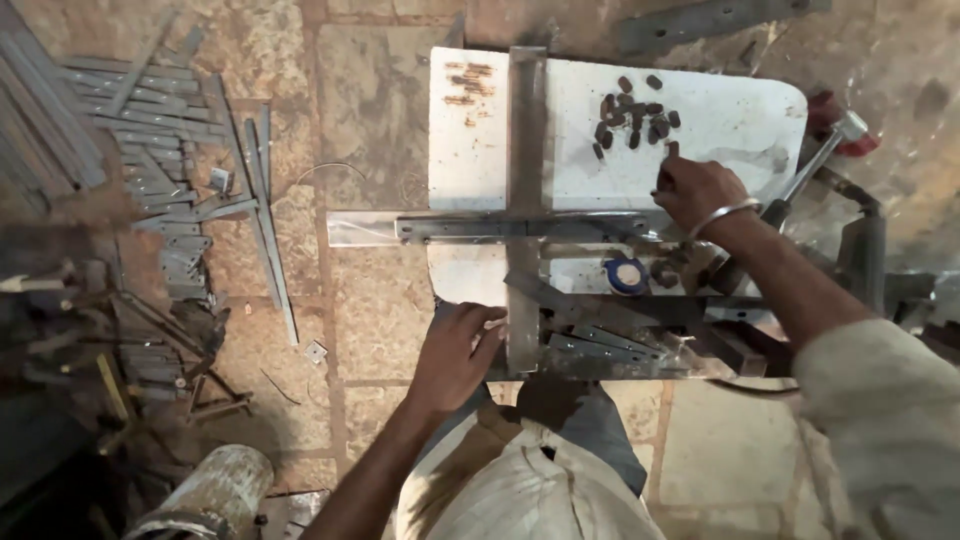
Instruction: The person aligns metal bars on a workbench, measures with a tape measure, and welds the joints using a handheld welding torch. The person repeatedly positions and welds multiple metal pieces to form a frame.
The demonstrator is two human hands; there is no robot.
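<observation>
stone floor (380,330), seen from above, carries everything else. white table (720,130), the landmark here, stands at upper right of the floor, its top scuffed and rust-stained. a cross of two flat metal bars (525,210) lies on the table, one bar running along its near edge, the other crossing it at right angles and reaching past that edge toward the person. heap of cut metal strips (160,170) lies on the floor well to the left of the table. a metal cylinder (215,495) lies on the floor, below the heap and far from the table. left hand (455,355) sits at the table's near edge, fingers curled loosely and half open, fingertips touching the near end of the crossing bar; a firm grasp cannot be told. right hand (695,190) rests on the table top beside the long bar, fingers bent down and nearly closed, tips touching the top just below the pile; whether it pinches a piece cannot be told. a metal bangle (722,215) circles its wrist. blue tape roll (627,275) lies near the table's front edge. pile of small dark pieces (632,115) lies on the table top toward its far side.
</observation>
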